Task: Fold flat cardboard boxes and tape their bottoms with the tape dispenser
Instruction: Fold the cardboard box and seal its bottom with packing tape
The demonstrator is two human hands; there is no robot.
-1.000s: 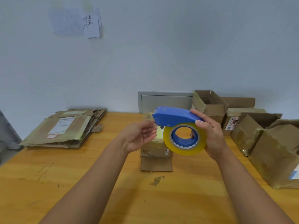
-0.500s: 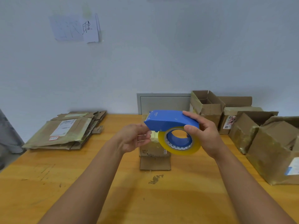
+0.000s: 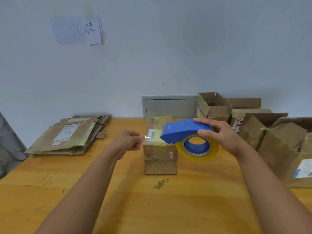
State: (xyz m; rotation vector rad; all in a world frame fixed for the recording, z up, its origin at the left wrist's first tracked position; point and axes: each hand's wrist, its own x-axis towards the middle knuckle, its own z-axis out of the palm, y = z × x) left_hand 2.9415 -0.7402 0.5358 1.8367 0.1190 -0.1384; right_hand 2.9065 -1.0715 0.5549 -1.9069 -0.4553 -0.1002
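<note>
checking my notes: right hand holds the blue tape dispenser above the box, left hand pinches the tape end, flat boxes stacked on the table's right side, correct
Not quite. The stack of flat boxes lies on the table's left side, as the head view shows. The rest holds: the right hand holds the blue tape dispenser above the box, and the left hand pinches the tape end.

the folded box (image 3: 159, 146) is partly hidden by the tape dispenser (image 3: 185, 132); the right-edge box (image 3: 290, 154) is cut off.

One camera sat on the person's head, looking forward and down, close over the table (image 3: 118, 208), facing the wall (image 3: 168, 56).
</note>
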